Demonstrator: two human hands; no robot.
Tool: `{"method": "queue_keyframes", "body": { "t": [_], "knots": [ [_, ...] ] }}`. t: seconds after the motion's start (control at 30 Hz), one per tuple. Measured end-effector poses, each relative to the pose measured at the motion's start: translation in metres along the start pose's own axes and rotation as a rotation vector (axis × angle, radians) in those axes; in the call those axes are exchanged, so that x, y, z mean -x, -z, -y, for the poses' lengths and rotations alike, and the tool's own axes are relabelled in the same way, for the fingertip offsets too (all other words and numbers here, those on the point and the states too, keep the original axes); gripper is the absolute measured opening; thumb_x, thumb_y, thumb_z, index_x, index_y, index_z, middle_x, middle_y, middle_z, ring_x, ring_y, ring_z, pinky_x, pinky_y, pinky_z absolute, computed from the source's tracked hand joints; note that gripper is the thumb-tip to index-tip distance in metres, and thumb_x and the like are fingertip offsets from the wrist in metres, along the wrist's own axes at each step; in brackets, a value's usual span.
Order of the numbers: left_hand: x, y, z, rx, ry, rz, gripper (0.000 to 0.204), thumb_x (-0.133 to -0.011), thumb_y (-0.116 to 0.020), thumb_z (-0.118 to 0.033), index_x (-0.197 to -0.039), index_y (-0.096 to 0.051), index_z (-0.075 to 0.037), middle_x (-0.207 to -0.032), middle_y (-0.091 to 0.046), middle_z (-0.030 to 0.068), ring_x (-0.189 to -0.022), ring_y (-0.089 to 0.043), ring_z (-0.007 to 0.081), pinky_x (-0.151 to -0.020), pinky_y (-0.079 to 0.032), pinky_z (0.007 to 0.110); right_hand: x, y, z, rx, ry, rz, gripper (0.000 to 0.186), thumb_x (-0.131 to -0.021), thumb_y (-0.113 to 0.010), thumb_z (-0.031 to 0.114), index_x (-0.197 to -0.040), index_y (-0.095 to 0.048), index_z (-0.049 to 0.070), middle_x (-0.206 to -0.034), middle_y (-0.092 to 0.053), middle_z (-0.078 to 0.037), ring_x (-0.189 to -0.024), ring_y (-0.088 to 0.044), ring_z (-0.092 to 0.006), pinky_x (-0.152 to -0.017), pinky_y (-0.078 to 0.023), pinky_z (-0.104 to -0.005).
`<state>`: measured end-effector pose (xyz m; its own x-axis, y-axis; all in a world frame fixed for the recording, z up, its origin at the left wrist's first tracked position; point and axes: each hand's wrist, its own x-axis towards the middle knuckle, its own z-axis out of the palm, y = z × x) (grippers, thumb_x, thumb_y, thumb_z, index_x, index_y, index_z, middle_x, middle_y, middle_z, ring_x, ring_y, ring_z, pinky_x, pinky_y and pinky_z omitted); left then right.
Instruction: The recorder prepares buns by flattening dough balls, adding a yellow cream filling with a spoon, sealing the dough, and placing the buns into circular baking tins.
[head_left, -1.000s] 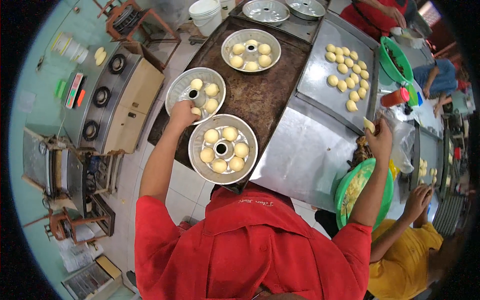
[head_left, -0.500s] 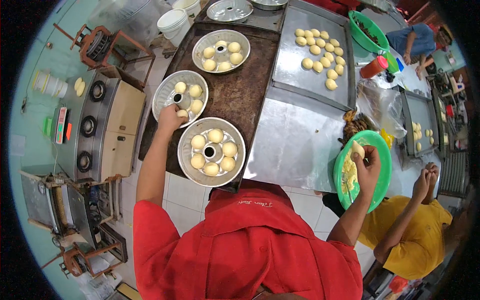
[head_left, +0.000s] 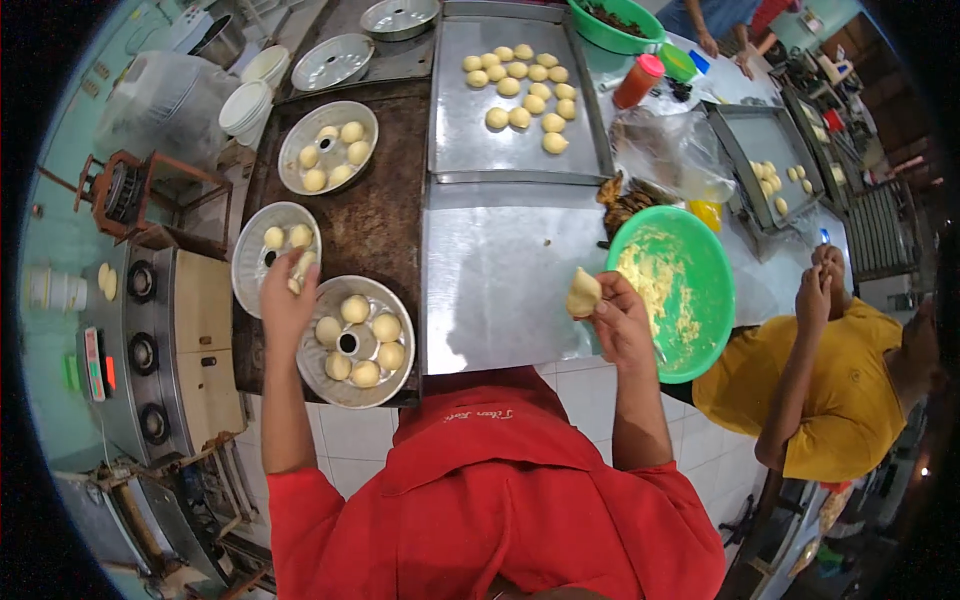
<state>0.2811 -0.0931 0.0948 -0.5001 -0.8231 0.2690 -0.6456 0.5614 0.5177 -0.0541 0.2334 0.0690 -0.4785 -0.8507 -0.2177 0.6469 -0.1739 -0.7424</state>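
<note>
My left hand [head_left: 285,292] is over a fluted metal ring pan [head_left: 243,277] on the left. Its fingers are closed round a pale dough ball [head_left: 300,270], partly hidden by them. More dough balls sit in that pan. Just nearer, a second ring pan [head_left: 312,383] holds several round dough balls about its centre tube. To the right, my right hand [head_left: 625,322] pinches a flattened, pear-shaped piece of dough [head_left: 583,293] above the metal table [head_left: 490,310]. Beside that hand is a large green bowl [head_left: 718,340] with crumbly yellow filling [head_left: 660,285].
A third filled ring pan [head_left: 290,172] rests on the dark tray [head_left: 390,190]. Farther back, a large metal tray [head_left: 455,150] carries several dough balls. A red-lidded jar [head_left: 637,84] stands beyond the bowl. At right is a co-worker in a yellow shirt [head_left: 840,390].
The view has turned, shifting the pans and trays leftward. My right hand has moved the dough away from over the green bowl to its left side. My left hand stays at the same pan.
</note>
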Motion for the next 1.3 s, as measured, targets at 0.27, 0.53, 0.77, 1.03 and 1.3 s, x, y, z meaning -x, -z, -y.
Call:
{"method": "queue_keyframes", "body": {
  "t": [0.27,0.53,0.77,1.03,1.3],
  "knots": [
    [0.040,-0.101,-0.195,1.149,0.083,0.713,0.057,-0.087,-0.066,0.001,-0.139,-0.045,-0.002,-0.135,-0.054,0.0089,-0.120,-0.054,0.0189,-0.102,-0.044,0.035,-0.002,-0.039,-0.016,0.367,0.198,-0.016,0.030,-0.080,-0.064,-0.005,-0.109,-0.059,0.001,-0.106,-0.061,-0.009,-0.101,-0.060,-0.0175,-0.087,-0.052,-0.0324],
    [0.064,-0.137,-0.217,1.308,0.381,1.043,0.045,-0.097,-0.058,-0.013,-0.136,-0.044,0.005,-0.124,-0.059,0.0104,-0.108,-0.061,0.0180,-0.094,-0.051,0.032,0.021,-0.036,-0.014,1.038,0.474,-0.191,0.032,-0.072,-0.076,0.000,-0.100,-0.060,0.002,-0.092,-0.058,-0.010,-0.074,-0.060,-0.0197,-0.061,-0.050,-0.0298],
    [0.074,-0.153,-0.224,1.414,0.609,0.932,0.036,-0.099,-0.055,-0.018,-0.128,-0.051,0.003,-0.117,-0.062,0.0111,-0.106,-0.063,0.0195,-0.089,-0.054,0.030,0.057,-0.047,-0.023,1.575,0.628,0.008,0.068,-0.079,-0.073,0.026,-0.136,-0.044,0.003,-0.139,-0.044,-0.018,-0.132,-0.040,-0.0325,-0.106,-0.035,-0.0464],
    [0.072,-0.150,-0.194,1.444,0.779,1.215,0.042,-0.102,-0.047,-0.027,-0.132,-0.047,0.002,-0.122,-0.060,0.0136,-0.110,-0.062,0.0231,-0.093,-0.053,0.036,0.068,-0.030,-0.037,1.800,0.411,0.153,0.078,-0.083,-0.068,0.039,-0.149,-0.032,0.018,-0.155,-0.025,-0.019,-0.145,-0.021,-0.0358,-0.115,-0.016,-0.0584],
    [0.085,-0.141,-0.166,1.571,0.912,1.011,0.047,-0.098,-0.055,-0.031,-0.130,-0.049,0.002,-0.121,-0.061,0.0151,-0.112,-0.061,0.0280,-0.096,-0.051,0.042,0.066,0.064,0.038,1.950,-0.109,-0.595,0.024,-0.082,-0.069,0.025,-0.096,-0.065,0.006,-0.092,-0.068,-0.017,-0.092,-0.064,-0.0346,-0.076,-0.050,-0.0442]
  ]
}}
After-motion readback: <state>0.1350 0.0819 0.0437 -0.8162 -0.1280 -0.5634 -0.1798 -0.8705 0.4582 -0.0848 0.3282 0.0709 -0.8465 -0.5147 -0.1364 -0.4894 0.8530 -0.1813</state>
